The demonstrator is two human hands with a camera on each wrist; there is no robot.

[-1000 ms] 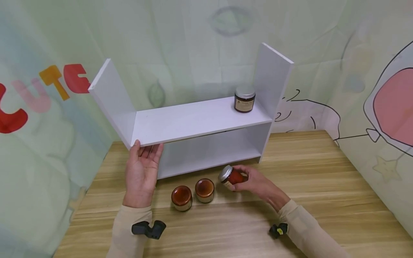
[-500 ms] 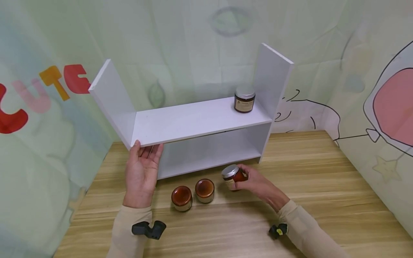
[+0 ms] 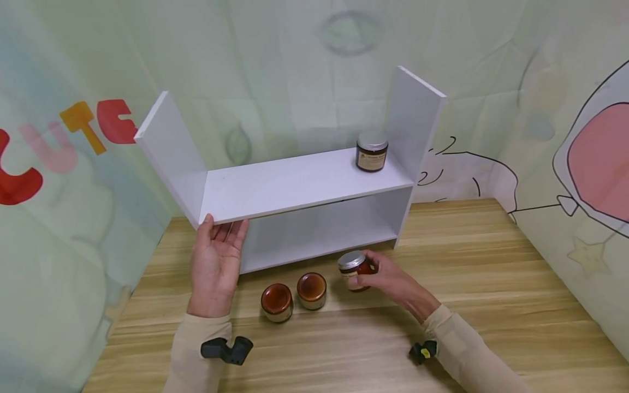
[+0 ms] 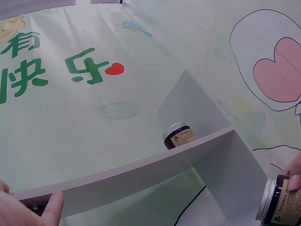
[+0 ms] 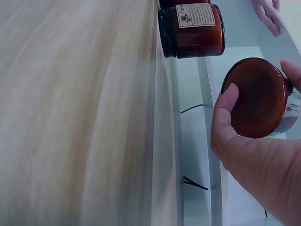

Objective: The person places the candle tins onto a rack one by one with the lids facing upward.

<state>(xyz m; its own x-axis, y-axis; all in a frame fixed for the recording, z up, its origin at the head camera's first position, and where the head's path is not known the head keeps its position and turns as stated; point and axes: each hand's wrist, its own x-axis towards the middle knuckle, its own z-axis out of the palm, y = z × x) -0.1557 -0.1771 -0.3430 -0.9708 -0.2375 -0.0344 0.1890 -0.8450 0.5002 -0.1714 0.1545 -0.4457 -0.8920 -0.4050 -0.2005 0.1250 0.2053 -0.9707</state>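
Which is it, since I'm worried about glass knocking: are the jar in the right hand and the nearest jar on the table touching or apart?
Apart. The head view shows bare table between the held jar and the nearest jar.

Backdrop says CUTE in chunky letters, and the left wrist cam also catches green 有 and 快乐 on it. The held jar and the shelf jar both read "Aroma"; smaller print's too tiny, sorry.
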